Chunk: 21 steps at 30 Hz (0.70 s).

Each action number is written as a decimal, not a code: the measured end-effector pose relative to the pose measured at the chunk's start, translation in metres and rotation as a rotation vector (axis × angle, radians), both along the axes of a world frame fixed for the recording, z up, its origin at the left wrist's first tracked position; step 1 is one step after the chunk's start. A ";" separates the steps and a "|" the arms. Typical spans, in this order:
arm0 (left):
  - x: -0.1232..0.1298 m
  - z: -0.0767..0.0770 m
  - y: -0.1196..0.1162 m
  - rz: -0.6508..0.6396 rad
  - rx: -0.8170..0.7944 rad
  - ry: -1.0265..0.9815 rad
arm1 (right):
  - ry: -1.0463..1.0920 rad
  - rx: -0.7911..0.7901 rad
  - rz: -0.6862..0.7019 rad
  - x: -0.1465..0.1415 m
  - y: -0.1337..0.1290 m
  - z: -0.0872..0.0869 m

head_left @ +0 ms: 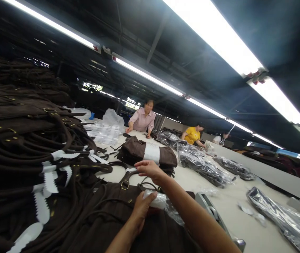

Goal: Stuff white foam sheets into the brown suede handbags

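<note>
A dark brown bag [113, 200] with brass buckles and looped handles lies in front of me. Over it, my left hand [141, 207] is closed around a clear plastic roll [158, 200], thumb on top, with loose film trailing to the right. My right hand [150, 170] reaches across above the left one, its fingers stretched out near the bag's handle and a white paper wrap [132, 170]. I see nothing held in it. Just beyond lies a folded brown bag [134, 151] with a white band [152, 153] around it.
Brown bags [20, 116] with white paper strips are piled high at the left. Plastic-wrapped bags [205, 168] lie on the pale table [189, 179]. A grey device [211, 211] sits beside my right forearm. Persons work across the table; another hand shows at the right edge.
</note>
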<state>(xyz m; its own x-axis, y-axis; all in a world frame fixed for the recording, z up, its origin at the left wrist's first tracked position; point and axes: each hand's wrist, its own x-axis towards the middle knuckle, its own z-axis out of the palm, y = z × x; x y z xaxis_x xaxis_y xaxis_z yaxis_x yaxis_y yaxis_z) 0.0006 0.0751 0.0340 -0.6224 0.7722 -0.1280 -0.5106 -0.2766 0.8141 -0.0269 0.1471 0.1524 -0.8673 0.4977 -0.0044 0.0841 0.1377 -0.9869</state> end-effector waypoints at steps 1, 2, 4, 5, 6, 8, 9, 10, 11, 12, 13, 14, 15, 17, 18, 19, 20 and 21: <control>0.000 0.001 -0.002 -0.001 0.008 0.006 | -0.034 0.035 0.059 0.017 -0.005 -0.003; 0.000 0.003 -0.003 -0.002 0.017 0.013 | -0.065 0.077 0.112 0.035 -0.010 -0.004; 0.001 0.007 -0.007 -0.008 0.033 0.030 | -0.105 0.172 0.173 0.072 -0.016 -0.005; 0.001 0.010 -0.009 -0.017 0.039 0.039 | -0.102 0.227 0.171 0.089 -0.019 -0.005; 0.001 0.013 -0.011 -0.031 0.044 0.049 | -0.083 0.305 0.155 0.106 -0.022 -0.007; 0.002 0.018 -0.014 -0.076 0.045 0.076 | -0.026 0.536 0.078 0.136 -0.026 -0.011; 0.002 0.020 -0.015 -0.104 0.043 0.092 | -0.012 0.680 0.023 0.149 -0.028 -0.014; 0.003 0.022 -0.016 -0.137 0.035 0.107 | -0.020 0.829 -0.029 0.161 -0.030 -0.017; 0.004 0.024 -0.017 -0.174 0.017 0.131 | -0.053 0.963 -0.072 0.172 -0.031 -0.021; 0.005 0.025 -0.017 -0.216 -0.009 0.166 | -0.104 1.067 -0.095 0.182 -0.031 -0.024; 0.008 0.026 -0.017 -0.256 -0.033 0.209 | -0.165 1.128 -0.098 0.191 -0.032 -0.028; 0.011 0.027 -0.016 -0.295 -0.052 0.255 | -0.223 1.147 -0.092 0.200 -0.033 -0.031; 0.016 0.028 -0.015 -0.334 -0.061 0.294 | -0.268 1.132 -0.089 0.207 -0.033 -0.034; 0.028 0.029 -0.013 -0.413 -0.048 0.331 | -0.299 1.078 -0.119 0.222 -0.035 -0.038; 0.035 0.029 -0.012 -0.455 -0.041 0.329 | -0.291 1.068 -0.144 0.229 -0.036 -0.039; 0.042 0.029 -0.011 -0.497 -0.039 0.324 | -0.268 1.072 -0.170 0.237 -0.037 -0.039; 0.048 0.029 -0.010 -0.543 -0.044 0.317 | -0.231 1.082 -0.192 0.246 -0.037 -0.038; 0.052 0.028 -0.008 -0.586 -0.051 0.309 | -0.180 1.088 -0.220 0.256 -0.035 -0.036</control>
<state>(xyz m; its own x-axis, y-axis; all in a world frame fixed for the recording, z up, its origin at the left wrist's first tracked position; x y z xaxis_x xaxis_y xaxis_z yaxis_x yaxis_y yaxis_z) 0.0525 0.0668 0.0620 -0.1154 0.9917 -0.0561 -0.3056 0.0183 0.9520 0.2290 0.1118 0.1163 -0.7908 0.4552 0.4091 0.3418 0.8830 -0.3218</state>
